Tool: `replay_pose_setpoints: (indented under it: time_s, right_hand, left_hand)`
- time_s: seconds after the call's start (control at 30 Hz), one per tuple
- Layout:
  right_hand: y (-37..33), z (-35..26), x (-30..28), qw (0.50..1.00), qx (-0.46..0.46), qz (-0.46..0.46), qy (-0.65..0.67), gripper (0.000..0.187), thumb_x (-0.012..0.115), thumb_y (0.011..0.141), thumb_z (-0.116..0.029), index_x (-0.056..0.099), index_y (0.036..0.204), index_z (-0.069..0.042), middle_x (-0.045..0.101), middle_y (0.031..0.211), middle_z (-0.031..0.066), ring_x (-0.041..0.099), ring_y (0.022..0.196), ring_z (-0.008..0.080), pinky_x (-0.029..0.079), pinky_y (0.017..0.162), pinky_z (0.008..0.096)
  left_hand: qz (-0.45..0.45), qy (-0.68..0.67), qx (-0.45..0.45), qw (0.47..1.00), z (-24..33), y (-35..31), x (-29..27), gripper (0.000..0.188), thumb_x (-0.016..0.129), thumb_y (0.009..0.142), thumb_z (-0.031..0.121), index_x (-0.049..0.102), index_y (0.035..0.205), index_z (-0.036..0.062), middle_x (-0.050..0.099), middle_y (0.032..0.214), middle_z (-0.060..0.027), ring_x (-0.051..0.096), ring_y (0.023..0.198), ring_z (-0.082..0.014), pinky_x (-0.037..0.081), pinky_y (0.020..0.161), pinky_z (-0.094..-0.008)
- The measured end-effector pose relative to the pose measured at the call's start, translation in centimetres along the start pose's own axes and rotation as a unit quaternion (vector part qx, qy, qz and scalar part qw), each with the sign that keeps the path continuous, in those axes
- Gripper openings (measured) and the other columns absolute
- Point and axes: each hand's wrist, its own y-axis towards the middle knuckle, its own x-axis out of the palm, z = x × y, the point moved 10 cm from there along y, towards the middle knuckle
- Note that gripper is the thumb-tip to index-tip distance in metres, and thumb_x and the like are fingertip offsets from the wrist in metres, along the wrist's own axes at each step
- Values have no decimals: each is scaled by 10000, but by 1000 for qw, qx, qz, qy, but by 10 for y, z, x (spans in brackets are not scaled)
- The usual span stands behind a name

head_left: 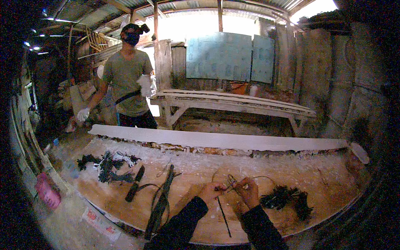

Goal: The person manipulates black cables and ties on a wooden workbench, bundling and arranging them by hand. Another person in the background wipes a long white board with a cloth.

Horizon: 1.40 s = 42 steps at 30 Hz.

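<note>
Both of my hands are close together over the near middle of the wooden table [187,175]. My left hand [210,191] is closed in a pinch on a thin dark strip [223,216], whose end hangs down toward the near edge. Just right of it, my right hand [248,192] is closed around a small looped piece [231,180]; its kind is too small to make out. Right of my hands lies a bundle of short dark strips [281,198]. To the left lie a knife [135,183], a long dark length of material [160,204] and another dark bundle [110,166].
A long whitish beam [216,138] runs along the table's far side. Behind it stand a wooden bench [233,100] and blue panels [218,56]. Another person [129,79] stands beyond the table at the left, wearing white gloves. A pink bag [48,191] is at the far left.
</note>
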Motion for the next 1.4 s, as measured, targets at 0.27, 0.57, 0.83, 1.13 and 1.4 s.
replay_pose_setpoints:
  time_s: [0.27, 0.57, 0.83, 1.13, 1.4]
  right_hand:
    - [1, 6, -29, 974, -15, 117, -196, 165, 642, 634, -7, 482, 642, -45, 530, 669, 78, 516, 666, 208, 416, 643, 291]
    - [4, 2, -25, 982, -33, 120, -142, 57, 617, 729, -90, 610, 773, -55, 592, 751, 103, 560, 689, 243, 441, 634, 336]
    - [-1, 36, -9, 983, 175, 45, 38, 88, 600, 751, -100, 608, 824, -52, 599, 776, 86, 572, 690, 217, 459, 610, 323]
    - [-43, -11, 78, 928, 142, -270, 213, 133, 618, 771, -108, 621, 867, -16, 517, 1038, 57, 547, 866, 199, 454, 768, 313]
    - [-51, -5, 79, 906, 205, -293, 226, 131, 682, 732, -140, 654, 802, -32, 529, 1014, 56, 527, 932, 186, 415, 828, 297]
  left_hand:
    - [-134, -123, 22, 983, 50, -29, 59, 191, 640, 773, 144, 576, 946, 94, 572, 773, 16, 533, 619, -74, 464, 487, -231]
    - [-121, -139, 21, 983, 51, -28, 65, 201, 632, 791, 209, 575, 918, 64, 580, 806, 10, 533, 651, -68, 469, 497, -217]
    - [142, -34, 63, 987, 25, -7, -38, 161, 679, 741, 182, 600, 800, 55, 562, 689, 3, 508, 539, -97, 463, 468, -226]
    - [367, -145, 3, 919, -17, -23, -96, 195, 705, 706, 189, 597, 754, 34, 555, 666, -31, 531, 549, -124, 456, 411, -265]
    - [377, 112, 22, 919, -13, -16, -88, 138, 685, 682, 159, 646, 738, 38, 621, 686, -79, 591, 620, -174, 476, 600, -306]
